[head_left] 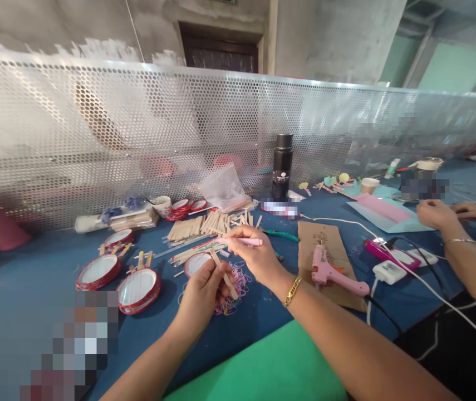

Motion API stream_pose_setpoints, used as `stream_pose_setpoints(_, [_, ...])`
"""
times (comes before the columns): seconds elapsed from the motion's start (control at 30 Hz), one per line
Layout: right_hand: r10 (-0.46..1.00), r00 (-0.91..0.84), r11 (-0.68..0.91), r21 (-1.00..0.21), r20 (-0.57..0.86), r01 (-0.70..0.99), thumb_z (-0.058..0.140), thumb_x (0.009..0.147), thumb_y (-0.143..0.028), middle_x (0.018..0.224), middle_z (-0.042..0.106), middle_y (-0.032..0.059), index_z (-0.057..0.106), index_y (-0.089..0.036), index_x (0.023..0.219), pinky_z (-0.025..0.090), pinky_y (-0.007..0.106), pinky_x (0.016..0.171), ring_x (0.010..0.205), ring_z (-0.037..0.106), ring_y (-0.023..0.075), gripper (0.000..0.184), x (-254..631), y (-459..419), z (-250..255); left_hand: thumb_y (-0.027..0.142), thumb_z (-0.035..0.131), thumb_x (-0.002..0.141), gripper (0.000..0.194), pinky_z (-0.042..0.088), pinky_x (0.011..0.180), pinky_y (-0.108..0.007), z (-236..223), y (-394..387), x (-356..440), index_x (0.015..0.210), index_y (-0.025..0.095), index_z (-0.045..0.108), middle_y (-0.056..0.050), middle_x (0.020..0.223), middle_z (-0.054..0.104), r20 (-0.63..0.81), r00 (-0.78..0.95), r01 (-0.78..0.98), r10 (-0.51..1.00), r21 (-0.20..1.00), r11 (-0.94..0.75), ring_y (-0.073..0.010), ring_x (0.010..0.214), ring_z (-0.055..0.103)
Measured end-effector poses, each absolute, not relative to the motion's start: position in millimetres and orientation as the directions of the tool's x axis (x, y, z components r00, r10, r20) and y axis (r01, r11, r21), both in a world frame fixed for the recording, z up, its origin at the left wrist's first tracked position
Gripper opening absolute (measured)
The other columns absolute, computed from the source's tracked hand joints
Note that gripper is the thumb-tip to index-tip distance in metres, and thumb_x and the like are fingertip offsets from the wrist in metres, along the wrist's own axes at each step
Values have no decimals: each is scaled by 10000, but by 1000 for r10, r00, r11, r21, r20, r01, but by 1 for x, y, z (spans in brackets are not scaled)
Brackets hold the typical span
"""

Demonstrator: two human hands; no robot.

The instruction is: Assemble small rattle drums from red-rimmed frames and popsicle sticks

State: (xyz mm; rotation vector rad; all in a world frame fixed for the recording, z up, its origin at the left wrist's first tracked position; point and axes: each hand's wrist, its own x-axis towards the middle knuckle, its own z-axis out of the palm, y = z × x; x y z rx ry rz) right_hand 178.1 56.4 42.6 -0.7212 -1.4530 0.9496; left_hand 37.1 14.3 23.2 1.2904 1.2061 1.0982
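Note:
My left hand [207,287] is closed on a wooden craft stick [231,286], which slants down to the right. Pinched in my right hand [258,257] is a pink pen [251,242], its tip end pointing left, just above the stick. Beneath both hands lies a tangle of pink and purple cords [241,281]. A round red-rimmed drum [194,263] with a pale face is partly hidden behind my left hand. Further back, a heap of loose craft sticks [187,228] lies on the blue table [171,340].
Several red-rimmed drums [138,287] stand at left. On the right, a pink glue gun [333,275] rests on cardboard [304,239], near a power strip [388,272] and cables. A black bottle [283,170] stands before the perforated metal screen [221,117]. Another person's hands [433,214] are at far right.

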Motion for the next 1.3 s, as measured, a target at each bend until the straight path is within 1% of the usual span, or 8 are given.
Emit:
stream_pose_setpoints(0.1, [856, -94, 507, -861, 509, -42, 637, 799, -264, 862, 696, 22, 665, -202, 826, 498, 273, 712, 787, 631, 156, 73, 178, 58, 41, 616, 625, 754, 440, 338, 391, -169, 21, 16, 37, 760, 180, 561, 33, 502, 575, -21, 79, 76, 997, 997, 15, -70, 396, 435])
stream_pose_setpoints(0.17, [858, -96, 506, -863, 504, -10, 619, 803, -246, 781, 676, 8, 635, -197, 786, 481, 263, 671, 728, 616, 148, 54, 178, 58, 40, 612, 618, 760, 435, 334, 390, -168, 21, 16, 37, 763, 181, 560, 34, 497, 571, -31, 80, 84, 996, 996, 24, -71, 396, 435])
stream_pose_setpoints(0.3, [845, -106, 531, -845, 524, 59, 568, 849, -268, 602, 575, -31, 524, -205, 644, 419, 249, 593, 586, 528, 123, 219, 178, 57, 38, 586, 604, 785, 408, 337, 397, -172, 23, 15, 37, 746, 182, 571, 43, 480, 542, -27, 73, 105, 997, 994, 20, -73, 397, 438])
stream_pose_setpoints(0.47, [834, -74, 551, -827, 547, 111, 557, 831, -224, 659, 586, -29, 520, -209, 690, 423, 248, 617, 625, 545, 127, 147, 177, 55, 38, 578, 621, 775, 395, 348, 394, -177, 24, 14, 38, 747, 187, 568, 45, 496, 543, -46, 76, 97, 996, 995, 39, -78, 399, 441])
stream_pose_setpoints(0.8, [817, -67, 573, -791, 573, 214, 578, 840, -268, 631, 530, -39, 475, -219, 655, 386, 251, 594, 607, 495, 125, 217, 180, 59, 37, 587, 608, 793, 403, 333, 378, -167, 17, 15, 36, 754, 187, 576, 46, 501, 535, -48, 97, 121, 994, 992, 36, -75, 390, 441])
stream_pose_setpoints(1.0, [822, -93, 569, -809, 561, 149, 562, 858, -281, 656, 579, -28, 514, -215, 688, 418, 254, 631, 643, 540, 133, 189, 179, 56, 39, 614, 606, 782, 433, 341, 385, -170, 17, 16, 36, 732, 185, 575, 45, 489, 528, -64, 102, 134, 993, 990, 50, -75, 389, 444])
stream_pose_setpoints(1.2, [831, -72, 554, -805, 552, 214, 575, 835, -265, 612, 530, -44, 476, -221, 658, 379, 243, 576, 596, 494, 123, 208, 179, 56, 39, 608, 620, 776, 422, 339, 383, -175, 18, 15, 36, 773, 187, 588, 46, 507, 540, -72, 87, 101, 994, 993, 63, -77, 390, 438])
stream_pose_setpoints(1.3, [824, -61, 563, -802, 563, 197, 573, 836, -269, 612, 532, -44, 468, -223, 658, 382, 245, 572, 590, 493, 123, 212, 178, 56, 38, 610, 640, 752, 426, 337, 376, -179, 19, 16, 36, 791, 189, 588, 48, 497, 542, -76, 80, 87, 994, 994, 70, -82, 382, 435])
